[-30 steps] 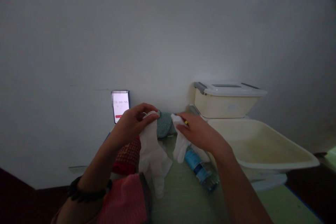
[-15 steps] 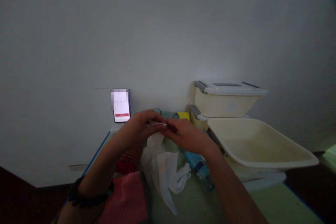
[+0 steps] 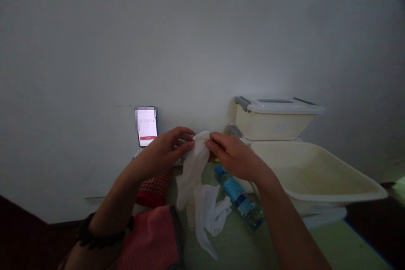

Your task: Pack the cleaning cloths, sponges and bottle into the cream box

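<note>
A thin white glove [image 3: 194,164] hangs cuff up, fingers down, between my two hands. My left hand [image 3: 169,147] pinches the cuff's left edge with thumb and fingertips. On the opposite edge, my right hand [image 3: 232,154] has its thumb and forefinger closed on the cuff. Below lies a second white glove [image 3: 210,211], crumpled on the green tabletop [image 3: 234,249]; the hanging glove's lower end overlaps it. To the right, under my right forearm, a clear bottle with a blue label and cap [image 3: 238,198] rests on its side.
A phone [image 3: 147,128] stands lit against the wall. A red patterned container [image 3: 153,190] and a pink cloth [image 3: 150,238] are at the left. On the right are an open cream tub [image 3: 316,168] and a lidded cream box [image 3: 272,124] behind it.
Both hands have risen slightly and drawn a little apart. The glove's cuff now shows upright and spread between them, where before it was mostly hidden by my fingers.
</note>
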Demonstrator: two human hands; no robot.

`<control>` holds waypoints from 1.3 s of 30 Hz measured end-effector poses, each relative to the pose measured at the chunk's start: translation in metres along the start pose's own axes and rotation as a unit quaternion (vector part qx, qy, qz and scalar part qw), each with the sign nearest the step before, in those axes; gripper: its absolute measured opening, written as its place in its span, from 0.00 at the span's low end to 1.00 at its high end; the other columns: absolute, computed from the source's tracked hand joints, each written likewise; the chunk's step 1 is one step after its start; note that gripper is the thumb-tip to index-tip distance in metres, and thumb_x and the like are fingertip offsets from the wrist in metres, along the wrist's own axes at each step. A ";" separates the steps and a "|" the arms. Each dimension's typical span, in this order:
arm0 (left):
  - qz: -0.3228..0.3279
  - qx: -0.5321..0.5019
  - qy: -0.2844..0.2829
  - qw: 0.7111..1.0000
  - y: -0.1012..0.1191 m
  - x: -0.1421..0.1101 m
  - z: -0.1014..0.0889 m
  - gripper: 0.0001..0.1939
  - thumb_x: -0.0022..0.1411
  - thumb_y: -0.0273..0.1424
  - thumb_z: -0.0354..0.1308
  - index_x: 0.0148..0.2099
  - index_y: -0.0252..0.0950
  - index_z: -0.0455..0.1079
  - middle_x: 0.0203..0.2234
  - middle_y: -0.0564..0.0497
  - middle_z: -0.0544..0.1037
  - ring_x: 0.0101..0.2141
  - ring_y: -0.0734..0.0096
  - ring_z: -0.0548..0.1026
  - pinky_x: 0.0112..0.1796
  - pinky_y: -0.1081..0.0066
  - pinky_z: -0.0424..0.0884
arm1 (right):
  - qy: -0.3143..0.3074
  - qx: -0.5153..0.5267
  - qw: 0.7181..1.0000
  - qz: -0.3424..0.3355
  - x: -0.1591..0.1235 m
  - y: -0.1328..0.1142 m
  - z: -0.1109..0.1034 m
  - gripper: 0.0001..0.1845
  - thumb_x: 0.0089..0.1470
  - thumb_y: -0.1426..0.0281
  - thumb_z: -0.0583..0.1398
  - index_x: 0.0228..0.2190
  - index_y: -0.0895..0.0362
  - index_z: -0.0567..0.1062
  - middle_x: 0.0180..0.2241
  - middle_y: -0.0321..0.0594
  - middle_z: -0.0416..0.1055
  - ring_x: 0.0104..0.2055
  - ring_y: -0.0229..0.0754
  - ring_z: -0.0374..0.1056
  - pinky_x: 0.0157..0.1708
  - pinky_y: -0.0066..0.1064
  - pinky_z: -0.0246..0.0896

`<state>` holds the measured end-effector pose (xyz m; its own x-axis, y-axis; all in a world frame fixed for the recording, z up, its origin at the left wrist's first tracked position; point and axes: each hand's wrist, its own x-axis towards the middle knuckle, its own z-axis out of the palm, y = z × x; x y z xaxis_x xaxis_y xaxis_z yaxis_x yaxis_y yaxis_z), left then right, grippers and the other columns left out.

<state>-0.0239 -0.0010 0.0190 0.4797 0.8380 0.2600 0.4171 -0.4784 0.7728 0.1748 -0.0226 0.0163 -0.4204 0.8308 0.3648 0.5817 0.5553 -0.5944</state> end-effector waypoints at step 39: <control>0.030 -0.141 0.050 0.988 0.007 -0.004 -0.001 0.09 0.55 0.33 0.61 0.36 0.37 0.64 0.27 0.56 0.69 0.25 0.79 0.67 0.24 0.79 0.65 | 0.088 0.089 0.992 -0.022 0.004 -0.011 0.016 0.11 0.60 0.66 0.50 0.33 0.58 0.69 0.23 0.32 0.65 0.24 0.33 0.60 0.24 0.24 0.52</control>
<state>-0.0240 -0.0072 0.0238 0.4119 0.8393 0.3548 0.1526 -0.4474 0.8812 0.1553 -0.0255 0.0124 -0.3059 0.8086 0.5026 0.4267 0.5884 -0.6868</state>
